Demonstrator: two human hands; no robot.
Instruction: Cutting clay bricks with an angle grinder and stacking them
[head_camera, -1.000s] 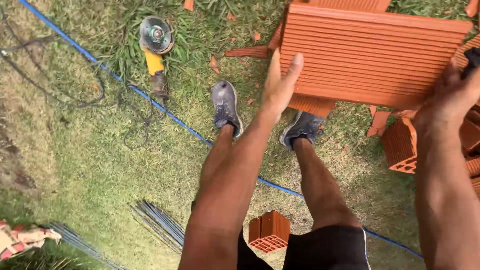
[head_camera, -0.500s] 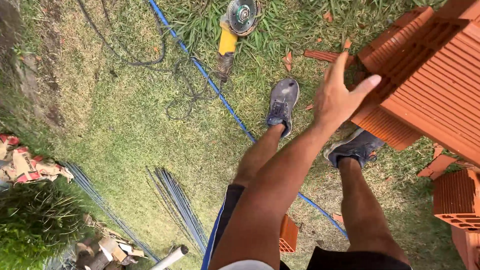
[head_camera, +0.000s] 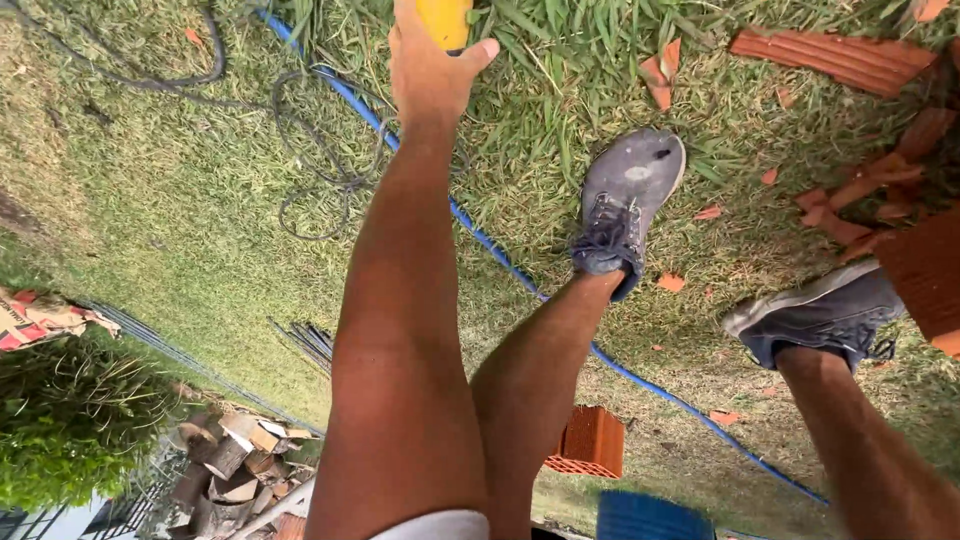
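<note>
One head view: left hand (head_camera: 430, 70) reaching over grass, fingers closing on the yellow handle (head_camera: 445, 22) of a power tool at the top edge, near a blue hose (head_camera: 520, 280) — likely rigid, weighty, best gripped round that handle; right hand unseen.

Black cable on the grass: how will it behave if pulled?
Black cable lies in loose loops, so it is probably floppy and light. It runs by the blue hose near the left hand, so it may snag.
</note>
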